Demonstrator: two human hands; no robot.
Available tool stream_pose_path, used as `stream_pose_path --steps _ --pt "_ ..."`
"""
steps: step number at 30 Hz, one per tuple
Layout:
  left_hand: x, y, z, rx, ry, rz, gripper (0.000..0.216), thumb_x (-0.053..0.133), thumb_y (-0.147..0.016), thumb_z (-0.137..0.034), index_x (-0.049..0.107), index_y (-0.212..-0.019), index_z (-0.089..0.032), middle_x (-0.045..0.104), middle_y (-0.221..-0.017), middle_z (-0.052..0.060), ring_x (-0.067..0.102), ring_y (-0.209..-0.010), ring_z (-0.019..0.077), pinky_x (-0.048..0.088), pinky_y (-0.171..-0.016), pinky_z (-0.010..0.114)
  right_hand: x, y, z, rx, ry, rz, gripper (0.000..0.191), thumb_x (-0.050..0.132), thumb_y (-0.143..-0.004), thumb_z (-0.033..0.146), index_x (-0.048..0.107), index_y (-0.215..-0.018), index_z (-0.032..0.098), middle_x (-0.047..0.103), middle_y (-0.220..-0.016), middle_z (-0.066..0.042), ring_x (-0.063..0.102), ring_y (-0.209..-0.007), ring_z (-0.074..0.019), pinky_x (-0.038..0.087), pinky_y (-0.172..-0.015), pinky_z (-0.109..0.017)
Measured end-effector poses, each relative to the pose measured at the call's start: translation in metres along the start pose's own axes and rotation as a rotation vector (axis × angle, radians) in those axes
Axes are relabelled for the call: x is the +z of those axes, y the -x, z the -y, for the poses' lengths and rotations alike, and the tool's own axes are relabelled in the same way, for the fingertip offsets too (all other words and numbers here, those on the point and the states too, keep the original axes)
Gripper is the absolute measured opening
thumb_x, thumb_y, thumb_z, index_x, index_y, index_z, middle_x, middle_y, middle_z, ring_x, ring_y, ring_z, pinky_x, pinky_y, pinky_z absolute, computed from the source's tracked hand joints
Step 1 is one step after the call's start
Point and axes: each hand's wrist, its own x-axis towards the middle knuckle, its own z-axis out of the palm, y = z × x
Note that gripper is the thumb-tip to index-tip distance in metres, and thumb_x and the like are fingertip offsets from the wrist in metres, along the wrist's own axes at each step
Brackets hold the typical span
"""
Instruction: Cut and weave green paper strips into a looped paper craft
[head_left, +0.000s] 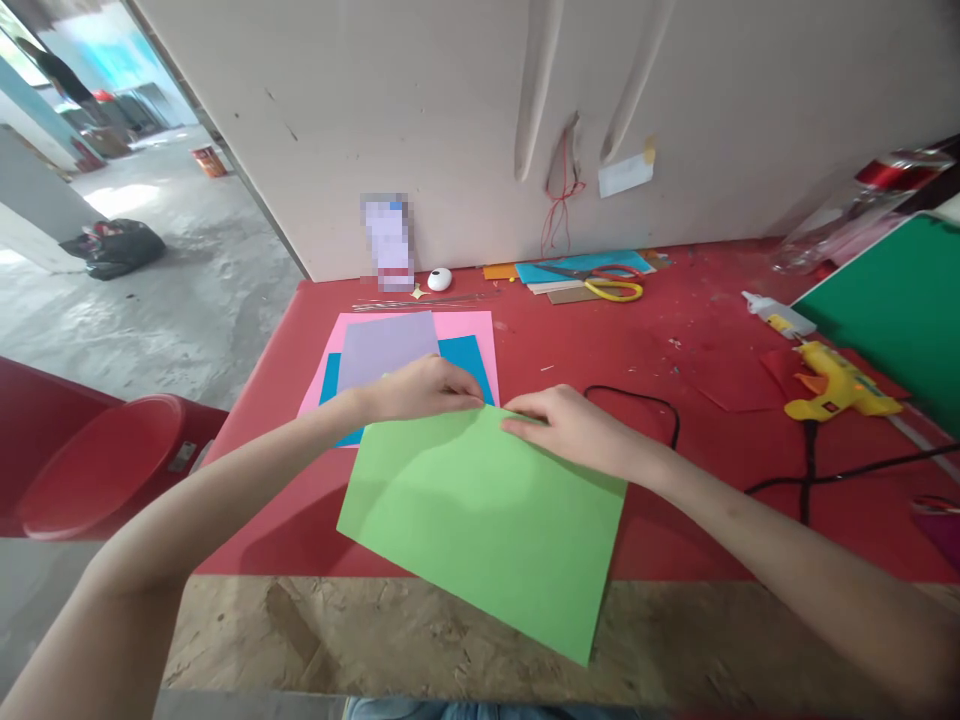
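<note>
A light green sheet of paper (495, 530) is held up in front of me, its near corner reaching over the table's front edge. At its far edge my left hand (431, 388) pinches it, fingertips close to the middle. Just to the right, my right hand (559, 425) grips the same edge with thumb and fingers. Behind the green paper lie a lavender sheet (386, 350), a blue sheet (461, 355) and a pink sheet (465, 322), overlapping on the red tabletop (570, 340). The green sheet and my left hand partly cover them.
Scissors with yellow handles (615, 288) lie on paper scraps at the back. To the right are a yellow glue gun (840, 385) with black cable, a small white bottle (778, 315) and a dark green board (892, 310). A red stool (105, 465) stands at left.
</note>
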Motion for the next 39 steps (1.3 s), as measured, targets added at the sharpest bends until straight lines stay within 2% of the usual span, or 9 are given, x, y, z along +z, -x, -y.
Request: stream_pose_path --steps 2,4,9,14,21,26,31,36,39 --pt "0.005 0.000 -0.010 -0.016 -0.016 -0.008 0.022 0.049 -0.081 -0.017 0.071 -0.083 -0.016 0.072 -0.082 0.000 0.063 -0.069 0.0098 0.043 -0.062 0.017 0.008 -0.011 0.003 -0.004 0.009 0.045 0.030 0.047 -0.082 0.032 0.052 -0.056 0.017 0.044 -0.052 0.002 0.039 -0.050 -0.0094 0.026 -0.047 -0.024" --pt "0.009 0.000 -0.015 -0.039 -0.027 -0.019 0.023 0.049 -0.078 -0.012 0.072 -0.081 -0.016 0.073 -0.083 0.000 0.064 -0.070 0.0104 0.045 -0.064 0.018 0.011 -0.016 0.003 -0.010 0.021 0.059 0.034 0.048 -0.081 0.032 0.042 -0.050 0.017 0.030 -0.050 0.004 0.029 -0.048 -0.0079 0.020 -0.046 -0.024" --pt "0.013 0.002 -0.010 -0.065 0.081 0.005 0.022 0.052 -0.073 -0.011 0.073 -0.077 -0.017 0.074 -0.081 0.000 0.067 -0.072 0.0124 0.050 -0.068 0.020 0.010 -0.011 0.003 -0.016 0.028 0.105 0.037 0.046 -0.080 0.027 0.031 -0.048 0.017 0.020 -0.054 0.004 0.020 -0.050 -0.0072 0.016 -0.047 -0.025" --pt "0.012 0.006 0.000 -0.128 0.152 0.009 0.019 0.055 -0.072 -0.016 0.074 -0.079 -0.016 0.074 -0.085 0.000 0.068 -0.078 0.0146 0.052 -0.074 0.022 0.003 0.000 0.004 -0.003 0.012 0.140 0.039 0.045 -0.080 0.027 0.032 -0.045 0.017 0.022 -0.054 0.003 0.021 -0.050 -0.0066 0.017 -0.047 -0.024" --pt "0.009 0.015 0.014 -0.232 0.193 0.025 0.017 0.059 -0.071 -0.020 0.074 -0.080 -0.017 0.074 -0.086 0.002 0.068 -0.081 0.0156 0.052 -0.074 0.022 -0.005 0.012 -0.011 -0.008 -0.010 0.179 0.036 0.045 -0.081 0.032 0.054 -0.049 0.017 0.034 -0.052 0.003 0.027 -0.048 -0.0077 0.022 -0.046 -0.024" --pt "0.007 0.026 0.031 -0.258 0.234 0.040 0.019 0.062 -0.072 -0.029 0.074 -0.080 -0.018 0.074 -0.085 0.002 0.068 -0.081 0.0173 0.052 -0.072 0.024 -0.009 0.020 -0.020 -0.015 -0.015 0.203 0.038 0.044 -0.082 0.031 0.052 -0.048 0.017 0.032 -0.052 0.003 0.028 -0.049 -0.0076 0.023 -0.046 -0.023" --pt "0.005 0.036 0.035 -0.356 0.234 0.049 0.019 0.061 -0.071 -0.029 0.074 -0.081 -0.018 0.074 -0.084 0.002 0.068 -0.080 0.0172 0.052 -0.071 0.023 -0.008 0.022 -0.019 -0.001 -0.018 0.235 0.039 0.042 -0.083 0.033 0.047 -0.047 0.018 0.030 -0.053 0.003 0.027 -0.049 -0.0082 0.023 -0.048 -0.024" --pt "0.000 0.044 0.048 -0.410 0.207 0.069 0.017 0.063 -0.070 -0.030 0.074 -0.079 -0.021 0.074 -0.082 0.000 0.069 -0.079 0.0163 0.052 -0.070 0.022 -0.006 0.024 -0.020 -0.034 -0.054 0.238 0.038 0.045 -0.082 0.032 0.052 -0.047 0.018 0.031 -0.052 0.003 0.026 -0.050 -0.0084 0.023 -0.048 -0.025" --pt "-0.010 0.056 0.065 -0.474 0.137 -0.009 0.009 0.065 -0.065 -0.023 0.073 -0.068 -0.021 0.074 -0.073 0.000 0.068 -0.073 0.0167 0.052 -0.067 0.021 -0.010 0.030 -0.032 -0.001 -0.023 0.241 0.038 0.046 -0.082 0.032 0.053 -0.047 0.018 0.032 -0.050 0.003 0.027 -0.048 -0.0084 0.021 -0.047 -0.024"
